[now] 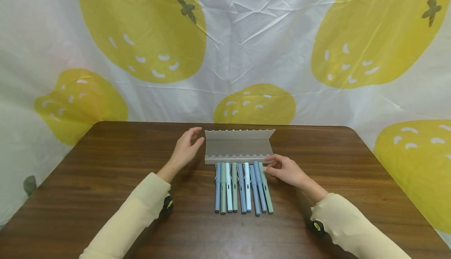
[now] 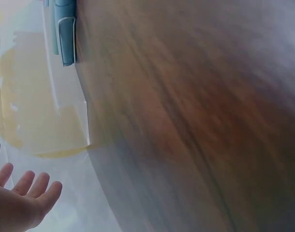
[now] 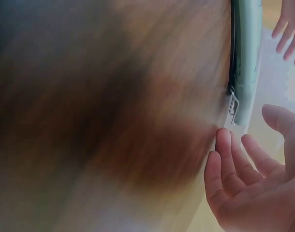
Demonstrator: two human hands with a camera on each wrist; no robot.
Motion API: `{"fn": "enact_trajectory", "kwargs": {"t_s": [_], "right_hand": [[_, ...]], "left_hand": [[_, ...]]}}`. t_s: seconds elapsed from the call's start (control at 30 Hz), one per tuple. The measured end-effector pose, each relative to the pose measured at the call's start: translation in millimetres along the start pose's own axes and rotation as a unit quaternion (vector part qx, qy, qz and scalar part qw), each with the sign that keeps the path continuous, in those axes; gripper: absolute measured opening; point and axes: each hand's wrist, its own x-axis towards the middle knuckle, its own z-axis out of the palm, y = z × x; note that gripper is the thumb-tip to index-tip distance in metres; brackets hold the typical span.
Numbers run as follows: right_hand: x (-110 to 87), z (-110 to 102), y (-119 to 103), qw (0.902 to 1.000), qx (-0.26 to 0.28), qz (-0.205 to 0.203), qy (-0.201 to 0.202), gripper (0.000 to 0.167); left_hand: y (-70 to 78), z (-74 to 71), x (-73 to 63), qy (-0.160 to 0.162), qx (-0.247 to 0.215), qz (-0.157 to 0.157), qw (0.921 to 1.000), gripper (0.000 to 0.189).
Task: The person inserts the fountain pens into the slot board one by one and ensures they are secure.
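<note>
Several capped pens [image 1: 241,188] in blue, green and pale blue lie side by side on the table, caps toward the back. Just behind them stands a translucent grey holder [image 1: 239,147] with scalloped front and back edges and nothing lying in it. Beside its left end is my left hand [image 1: 185,148], fingers spread and a small gap away. My right hand [image 1: 286,169] is at the holder's front right corner, near the cap of the rightmost green pen [image 3: 247,58]. Its fingers are relaxed and hold nothing; whether the fingertips touch the holder I cannot tell.
The brown wooden table [image 1: 116,180] has rounded far corners. Right behind its back edge hangs a white cloth [image 1: 162,102] printed with yellow fruit. A dark wrist device [image 1: 168,205] sits at the left cuff, another [image 1: 317,227] at the right.
</note>
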Motion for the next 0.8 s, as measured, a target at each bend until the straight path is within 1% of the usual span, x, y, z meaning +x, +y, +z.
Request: {"fn": "enact_trajectory", "kwargs": {"t_s": [0.2,0.33,0.57,0.67,0.8], "right_hand": [[3.6,5,-2,0.9998,-0.015,-0.005,-0.007,0.036],[4.3,7,-3,0.9996,-0.026,-0.013,-0.004,0.037],[5.4,10,-3,0.9986,-0.041,-0.03,-0.012,0.035],[5.6,9,-4,0.998,-0.047,-0.039,-0.016,0.035],[5.1,8,-3,0.9978,-0.048,-0.038,-0.023,0.033]], "left_hand": [[2.6,4.1,5.8,-0.008,-0.002,-0.044,0.999,0.034],[1.9,7.3,10.8,-0.003,-0.004,-0.07,0.9976,0.032],[-0.2,13.7,20.6,0.01,-0.02,-0.085,0.9961,0.03],[-1.3,17.0,24.1,0.017,-0.028,-0.097,0.9947,0.028],[-4.1,21.7,27.7,0.032,-0.03,-0.106,0.9934,0.025]]}}
